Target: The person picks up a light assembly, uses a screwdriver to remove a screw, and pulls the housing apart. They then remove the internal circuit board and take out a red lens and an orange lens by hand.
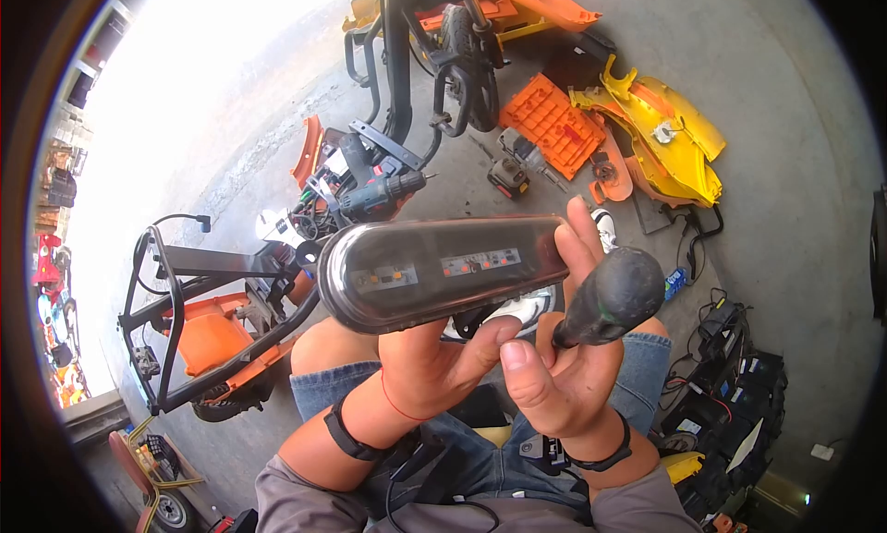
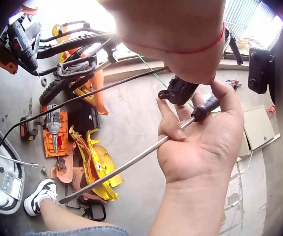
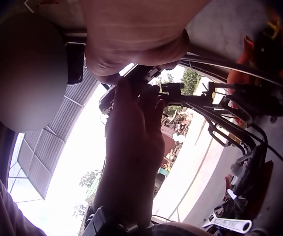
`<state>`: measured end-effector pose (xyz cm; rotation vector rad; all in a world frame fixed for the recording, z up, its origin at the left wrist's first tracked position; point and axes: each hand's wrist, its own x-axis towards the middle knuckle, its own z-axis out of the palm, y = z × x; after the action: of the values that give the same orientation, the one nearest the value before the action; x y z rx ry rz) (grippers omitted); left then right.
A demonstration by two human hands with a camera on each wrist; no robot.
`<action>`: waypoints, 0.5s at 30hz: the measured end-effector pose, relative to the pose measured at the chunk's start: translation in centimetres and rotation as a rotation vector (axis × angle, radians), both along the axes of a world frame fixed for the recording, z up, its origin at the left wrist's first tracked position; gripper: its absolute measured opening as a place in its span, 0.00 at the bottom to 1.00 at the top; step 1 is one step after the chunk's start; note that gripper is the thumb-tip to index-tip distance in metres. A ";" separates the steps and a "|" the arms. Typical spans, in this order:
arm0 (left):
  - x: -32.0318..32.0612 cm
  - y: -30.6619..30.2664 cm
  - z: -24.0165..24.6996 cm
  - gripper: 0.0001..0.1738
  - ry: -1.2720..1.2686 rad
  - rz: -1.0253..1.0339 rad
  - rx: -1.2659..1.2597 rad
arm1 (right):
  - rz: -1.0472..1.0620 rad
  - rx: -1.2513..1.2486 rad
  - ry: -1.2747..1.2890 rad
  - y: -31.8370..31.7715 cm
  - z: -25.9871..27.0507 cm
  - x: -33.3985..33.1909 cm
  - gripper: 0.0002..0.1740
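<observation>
Both hands are raised over the lap. My left hand (image 1: 430, 367) holds an oblong tail light (image 1: 443, 265) from below, with its smoked lens facing up and two small LED strips inside. My right hand (image 1: 577, 376) grips a screwdriver by its black handle (image 1: 614, 297), while its extended fingers touch the light's right end. In the left wrist view the screwdriver's long shank (image 2: 126, 164) crosses in front of the right palm (image 2: 195, 157). A dark part of the light (image 2: 181, 91) shows beneath the left hand there. The right wrist view is dim; the hands cover much of the light.
A stripped vehicle frame (image 1: 397, 71) stands ahead. A cordless drill (image 1: 379, 193) and an adjustable wrench (image 3: 232, 224) lie among tools at left. Yellow body panels (image 1: 684, 136) and an orange tray (image 1: 552, 122) lie on the floor. Black batteries (image 1: 739, 394) stand at right.
</observation>
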<state>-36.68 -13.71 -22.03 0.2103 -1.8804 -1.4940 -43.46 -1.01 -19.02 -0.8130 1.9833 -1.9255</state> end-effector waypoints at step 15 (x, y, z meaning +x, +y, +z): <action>0.3 0.0 -0.2 0.21 0.015 0.015 -0.006 | 0.033 0.023 0.069 0.0 -0.2 -0.1 0.47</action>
<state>-36.35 -13.69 -22.21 0.2091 -1.8675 -1.4760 -43.55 -1.02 -19.24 -0.9122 2.0140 -1.8767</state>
